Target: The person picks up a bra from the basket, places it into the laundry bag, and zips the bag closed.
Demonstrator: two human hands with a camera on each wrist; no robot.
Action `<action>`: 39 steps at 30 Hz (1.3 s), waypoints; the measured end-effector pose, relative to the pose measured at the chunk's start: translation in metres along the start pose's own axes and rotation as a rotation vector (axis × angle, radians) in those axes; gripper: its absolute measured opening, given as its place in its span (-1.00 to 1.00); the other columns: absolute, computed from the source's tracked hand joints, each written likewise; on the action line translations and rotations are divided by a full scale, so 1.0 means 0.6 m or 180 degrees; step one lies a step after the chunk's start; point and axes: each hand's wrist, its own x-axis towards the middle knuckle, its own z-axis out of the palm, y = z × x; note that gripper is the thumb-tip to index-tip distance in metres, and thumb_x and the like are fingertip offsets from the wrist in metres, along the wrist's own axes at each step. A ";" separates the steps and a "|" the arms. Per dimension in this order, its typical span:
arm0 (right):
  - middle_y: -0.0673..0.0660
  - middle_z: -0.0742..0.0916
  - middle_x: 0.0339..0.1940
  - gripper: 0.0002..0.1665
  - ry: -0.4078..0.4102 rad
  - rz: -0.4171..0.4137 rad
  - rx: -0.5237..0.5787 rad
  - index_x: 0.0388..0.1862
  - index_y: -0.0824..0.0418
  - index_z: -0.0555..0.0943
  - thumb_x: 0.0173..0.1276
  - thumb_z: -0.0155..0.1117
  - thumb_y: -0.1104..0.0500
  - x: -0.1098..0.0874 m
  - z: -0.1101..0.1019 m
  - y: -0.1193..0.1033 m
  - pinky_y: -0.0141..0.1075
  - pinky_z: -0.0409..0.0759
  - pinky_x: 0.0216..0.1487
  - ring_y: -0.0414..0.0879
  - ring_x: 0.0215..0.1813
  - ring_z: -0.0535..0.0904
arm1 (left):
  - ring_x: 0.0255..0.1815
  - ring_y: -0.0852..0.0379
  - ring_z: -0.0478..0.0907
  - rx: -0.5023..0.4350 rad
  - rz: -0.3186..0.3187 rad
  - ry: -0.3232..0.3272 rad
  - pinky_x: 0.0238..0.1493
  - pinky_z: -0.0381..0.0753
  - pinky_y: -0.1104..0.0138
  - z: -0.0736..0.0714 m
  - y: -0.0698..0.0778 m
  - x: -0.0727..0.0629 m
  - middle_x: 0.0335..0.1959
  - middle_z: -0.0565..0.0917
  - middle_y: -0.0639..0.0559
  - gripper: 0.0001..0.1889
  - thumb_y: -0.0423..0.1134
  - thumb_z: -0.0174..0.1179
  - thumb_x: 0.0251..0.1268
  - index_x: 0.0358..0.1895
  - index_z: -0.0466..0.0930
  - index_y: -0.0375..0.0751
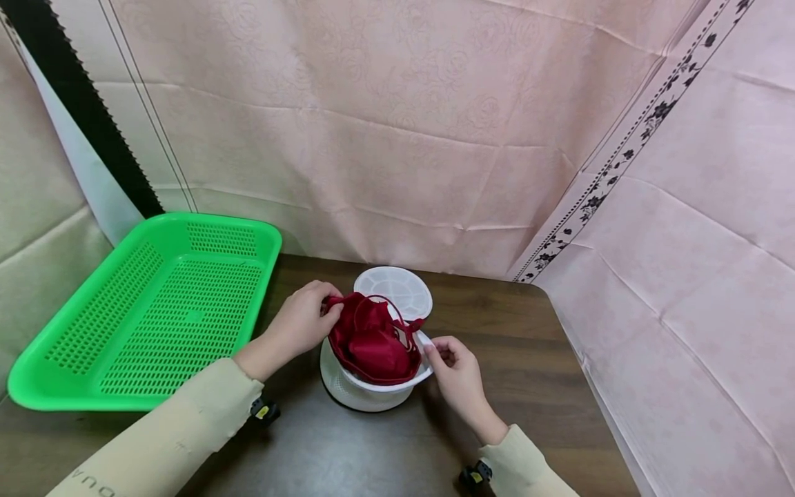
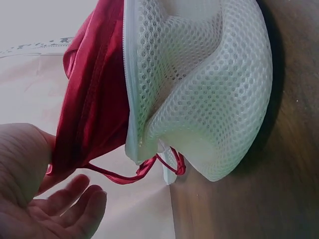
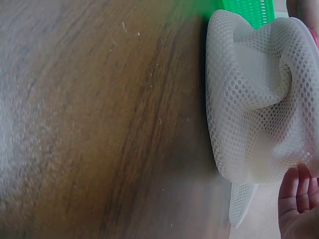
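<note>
A round white mesh laundry bag stands on the table, its top unzipped and its round lid folded out behind. Red satin fabric with thin red cords fills the opening and spills up over the rim; whether it is a garment or a pouch I cannot tell. My left hand pinches the fabric's edge at the far left of the rim between thumb and forefinger, the other fingers loosely bent. On the right, my right hand pinches the bag's rim. The mesh wall bulges inward in folds.
A large green plastic basket with slotted sides stands left of the bag, close to my left forearm. The brown wooden table runs back to a pale pink patterned cloth hanging behind and at the sides.
</note>
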 end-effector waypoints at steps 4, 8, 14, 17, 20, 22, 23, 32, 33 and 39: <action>0.21 0.69 -0.39 -0.92 -0.0003 -0.0015 -0.0016 -0.25 0.35 0.64 0.31 0.30 0.34 0.001 -0.001 0.000 -0.34 0.55 -0.36 0.02 -0.38 0.54 | -0.36 0.11 0.52 -0.0054 -0.0014 0.0057 -0.34 0.59 0.27 -0.001 0.004 0.001 -0.28 0.62 0.04 -0.91 -0.21 0.17 0.33 -0.18 0.58 -0.10; 0.22 0.69 -0.39 -0.92 -0.0008 -0.0015 -0.0025 -0.25 0.36 0.64 0.31 0.30 0.34 0.002 -0.001 0.000 -0.35 0.55 -0.36 0.02 -0.38 0.53 | -0.42 0.13 0.52 -0.0145 -0.0002 0.0127 -0.41 0.55 0.29 -0.001 0.008 0.002 -0.29 0.65 0.03 -0.88 -0.21 0.15 0.34 -0.13 0.55 -0.10; 0.22 0.68 -0.39 -0.91 -0.0008 -0.0009 -0.0026 -0.25 0.36 0.64 0.31 0.31 0.33 0.001 -0.001 -0.001 -0.36 0.54 -0.37 0.04 -0.38 0.53 | -0.43 0.15 0.50 -0.0295 -0.0002 0.0144 -0.43 0.56 0.31 -0.002 0.019 0.002 -0.27 0.64 0.05 -0.87 -0.21 0.16 0.34 -0.10 0.53 -0.08; 0.22 0.68 -0.40 -0.92 -0.0008 0.0005 -0.0021 -0.25 0.35 0.64 0.31 0.31 0.33 0.000 -0.001 -0.002 -0.34 0.54 -0.37 0.04 -0.38 0.53 | -0.34 0.17 0.54 -0.0321 0.0131 0.0113 -0.33 0.62 0.30 0.001 0.031 0.001 -0.23 0.64 0.07 -0.87 -0.25 0.20 0.31 -0.12 0.55 -0.07; 0.21 0.68 -0.39 -0.92 -0.0010 0.0004 0.0002 -0.25 0.35 0.64 0.31 0.31 0.33 0.000 0.000 -0.002 -0.33 0.55 -0.36 0.05 -0.38 0.54 | -0.20 0.16 0.58 -0.0259 0.0442 0.0054 -0.16 0.64 0.25 0.006 0.048 -0.004 -0.17 0.63 0.07 -0.85 -0.30 0.25 0.27 -0.13 0.58 -0.10; 0.22 0.69 -0.39 -0.92 -0.0018 -0.0006 0.0034 -0.25 0.36 0.64 0.31 0.30 0.34 0.000 0.001 -0.001 -0.34 0.55 -0.36 0.06 -0.38 0.54 | -0.14 0.15 0.59 -0.0150 0.0693 -0.0023 -0.08 0.61 0.22 0.013 0.059 -0.007 -0.16 0.62 0.08 -0.84 -0.32 0.28 0.24 -0.14 0.59 -0.10; 0.22 0.69 -0.39 -0.92 -0.0027 -0.0006 0.0052 -0.24 0.35 0.64 0.31 0.30 0.34 0.000 0.001 -0.001 -0.34 0.55 -0.36 0.06 -0.38 0.55 | -0.13 0.16 0.58 -0.0082 0.0810 -0.0072 -0.05 0.60 0.22 0.016 0.065 -0.009 -0.16 0.62 0.09 -0.84 -0.32 0.29 0.23 -0.15 0.60 -0.09; 0.23 0.70 -0.38 -0.90 -0.0116 0.0034 0.0107 -0.24 0.38 0.63 0.33 0.29 0.33 0.003 0.001 -0.002 -0.38 0.54 -0.40 0.05 -0.39 0.55 | -0.12 0.19 0.54 0.0359 0.1237 -0.0635 -0.05 0.58 0.21 0.040 0.088 -0.019 -0.21 0.62 0.19 -0.84 -0.19 0.35 0.20 -0.18 0.61 0.03; 0.23 0.70 -0.38 -0.90 -0.0119 0.0046 0.0106 -0.24 0.38 0.63 0.33 0.29 0.33 0.002 0.001 -0.002 -0.38 0.54 -0.40 0.05 -0.39 0.55 | -0.12 0.20 0.54 0.0389 0.1238 -0.0682 -0.05 0.58 0.22 0.042 0.087 -0.019 -0.20 0.62 0.20 -0.84 -0.17 0.35 0.20 -0.17 0.62 0.04; 0.21 0.71 -0.36 -0.91 -0.0122 0.0128 0.0095 -0.23 0.35 0.64 0.33 0.29 0.32 0.000 0.000 0.000 -0.37 0.56 -0.36 0.05 -0.37 0.56 | -0.09 0.21 0.54 0.0481 0.1305 -0.0951 -0.03 0.58 0.25 0.050 0.084 -0.023 -0.17 0.64 0.17 -0.74 0.00 0.36 0.17 -0.13 0.67 0.01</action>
